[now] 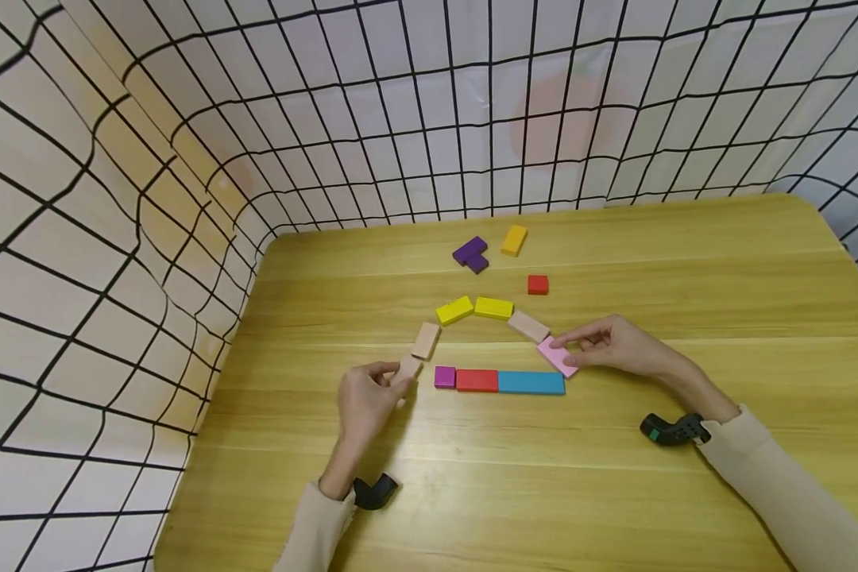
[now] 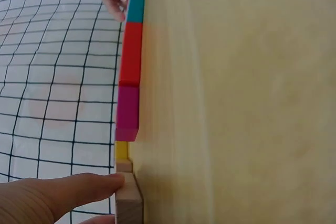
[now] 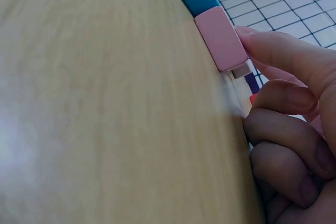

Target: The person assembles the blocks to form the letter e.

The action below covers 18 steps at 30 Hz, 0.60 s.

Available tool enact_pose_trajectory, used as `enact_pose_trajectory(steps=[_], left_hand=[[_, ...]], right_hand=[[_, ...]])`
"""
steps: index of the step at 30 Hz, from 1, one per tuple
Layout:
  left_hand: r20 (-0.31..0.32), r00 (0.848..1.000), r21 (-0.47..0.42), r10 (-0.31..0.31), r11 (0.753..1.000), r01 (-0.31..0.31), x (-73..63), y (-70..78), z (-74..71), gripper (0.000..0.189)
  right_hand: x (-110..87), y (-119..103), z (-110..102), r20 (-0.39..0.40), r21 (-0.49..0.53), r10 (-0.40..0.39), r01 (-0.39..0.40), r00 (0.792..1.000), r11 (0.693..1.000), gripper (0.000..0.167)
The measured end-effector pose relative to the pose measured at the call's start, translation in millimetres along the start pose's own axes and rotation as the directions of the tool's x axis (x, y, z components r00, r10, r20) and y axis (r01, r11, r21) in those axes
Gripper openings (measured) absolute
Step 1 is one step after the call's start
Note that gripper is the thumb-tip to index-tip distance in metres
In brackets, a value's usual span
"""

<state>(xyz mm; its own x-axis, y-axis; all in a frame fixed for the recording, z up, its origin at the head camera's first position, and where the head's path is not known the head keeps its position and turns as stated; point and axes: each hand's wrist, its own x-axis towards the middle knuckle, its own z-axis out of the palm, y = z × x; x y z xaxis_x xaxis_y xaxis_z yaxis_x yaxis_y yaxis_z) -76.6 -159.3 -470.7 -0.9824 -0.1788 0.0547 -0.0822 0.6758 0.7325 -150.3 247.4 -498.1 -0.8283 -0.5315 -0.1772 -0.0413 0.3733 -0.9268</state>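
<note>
My left hand (image 1: pixel 367 401) pinches a pale wooden block (image 1: pixel 407 369) between thumb and fingers at the left end of an arc of blocks; its thumb lies on the block (image 2: pixel 128 203) in the left wrist view. On the other side my right hand (image 1: pixel 618 347) grips a pink block (image 1: pixel 558 357) at the arc's right end. That pink block (image 3: pixel 220 39) touches the end of the blue block (image 1: pixel 531 383) in the right wrist view. A straight row joins the blue block, a red block (image 1: pixel 477 380) and a magenta block (image 1: pixel 445 376).
The arc continues through a tan block (image 1: pixel 426 341), two yellow blocks (image 1: pixel 494 308) and another pale block (image 1: pixel 528 326). Farther back lie purple blocks (image 1: pixel 469 251), an orange block (image 1: pixel 514 240) and a small red block (image 1: pixel 538 284). Grid-patterned cloth (image 1: pixel 429 119) borders the wooden table (image 1: pixel 686 262).
</note>
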Motion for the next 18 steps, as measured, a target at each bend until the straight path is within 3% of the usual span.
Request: enact_pose_trajectory(steps=[3,6,9,11,14,18], left_hand=[[-0.012,1.0,0.015,0.0,1.0,0.0,-1.4,-1.6,2.8,0.026],[0.01,1.0,-0.027,0.025,0.999,-0.025,-1.5,-5.3,1.8,0.029],[0.072,0.996,-0.139,0.058,0.989,-0.047,1.1,-12.8,-4.1,0.031],[0.139,0.986,-0.238,0.092,0.97,-0.057,4.5,-19.8,-10.8,0.03],[0.265,0.946,-0.383,0.184,0.921,-0.072,13.7,-31.8,-21.3,0.026],[0.409,0.861,-0.458,0.304,0.884,-0.095,31.8,-43.7,-34.2,0.025]], right_hand=[[-0.2,0,0,-0.002,0.0,0.001,-0.001,1.0,1.0,0.031],[-0.3,0,0,-0.002,-0.001,0.004,-0.004,1.0,1.0,0.031],[0.0,0,1,-0.002,-0.007,0.001,-0.001,1.0,1.0,0.031],[0.5,1,1,-0.002,-0.008,-0.006,0.006,1.0,1.0,0.031],[0.9,1,1,0.0,-0.001,-0.014,0.014,1.0,1.0,0.03],[1.1,2,0,0.005,0.0,-0.016,0.016,1.0,1.0,0.03]])
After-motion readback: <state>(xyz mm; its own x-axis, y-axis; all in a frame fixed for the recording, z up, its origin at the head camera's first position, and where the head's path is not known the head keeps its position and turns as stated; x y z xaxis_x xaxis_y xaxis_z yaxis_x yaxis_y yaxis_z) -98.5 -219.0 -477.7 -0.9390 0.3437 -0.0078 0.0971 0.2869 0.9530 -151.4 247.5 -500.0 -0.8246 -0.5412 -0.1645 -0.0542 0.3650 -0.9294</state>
